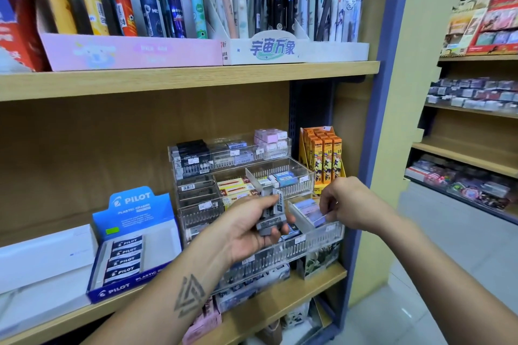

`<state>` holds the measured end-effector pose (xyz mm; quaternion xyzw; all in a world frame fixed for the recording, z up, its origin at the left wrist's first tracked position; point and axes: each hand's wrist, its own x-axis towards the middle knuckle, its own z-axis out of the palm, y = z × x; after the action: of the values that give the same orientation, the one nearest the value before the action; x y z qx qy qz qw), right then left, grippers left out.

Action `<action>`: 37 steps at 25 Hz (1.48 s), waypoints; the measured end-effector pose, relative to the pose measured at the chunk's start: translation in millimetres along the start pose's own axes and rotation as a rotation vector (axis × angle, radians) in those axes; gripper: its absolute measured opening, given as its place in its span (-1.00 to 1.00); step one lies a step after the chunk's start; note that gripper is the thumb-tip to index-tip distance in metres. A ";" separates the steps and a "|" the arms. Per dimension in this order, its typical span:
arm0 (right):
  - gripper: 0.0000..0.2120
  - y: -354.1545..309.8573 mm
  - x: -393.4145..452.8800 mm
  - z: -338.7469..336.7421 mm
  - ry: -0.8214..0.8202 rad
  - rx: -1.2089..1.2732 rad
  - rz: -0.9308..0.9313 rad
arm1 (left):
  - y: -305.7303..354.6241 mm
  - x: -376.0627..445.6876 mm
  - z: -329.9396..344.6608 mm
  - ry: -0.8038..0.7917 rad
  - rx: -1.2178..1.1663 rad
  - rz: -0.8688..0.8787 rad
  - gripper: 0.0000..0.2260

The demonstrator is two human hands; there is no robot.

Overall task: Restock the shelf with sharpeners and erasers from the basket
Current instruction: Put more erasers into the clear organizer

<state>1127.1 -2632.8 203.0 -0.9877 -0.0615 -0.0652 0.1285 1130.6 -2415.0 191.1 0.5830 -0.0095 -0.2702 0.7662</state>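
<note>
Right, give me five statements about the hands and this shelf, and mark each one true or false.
1. The left hand holds a stack of grey erasers. True.
2. The right hand hangs idle with nothing in its grip. False: it pinches a small pale packet over the front bin of the clear tiered rack.
3. The blue Pilot box sits left of the clear tiered rack. True.
4. The orange boxes stand on the upper shelf. False: they stand on the lower shelf, right of the rack.
5. The pens stand in display boxes on the upper shelf. True.
</note>
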 end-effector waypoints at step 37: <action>-0.74 -123.8 154.1 -31.4 0.250 0.458 -0.120 | 161.0 9.2 -92.9 0.228 0.016 0.166 -0.82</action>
<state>1258.1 -2506.1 285.8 -0.9116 -0.1168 -0.1787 0.3512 1234.0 -2308.3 303.3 0.6132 0.0270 -0.1378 0.7774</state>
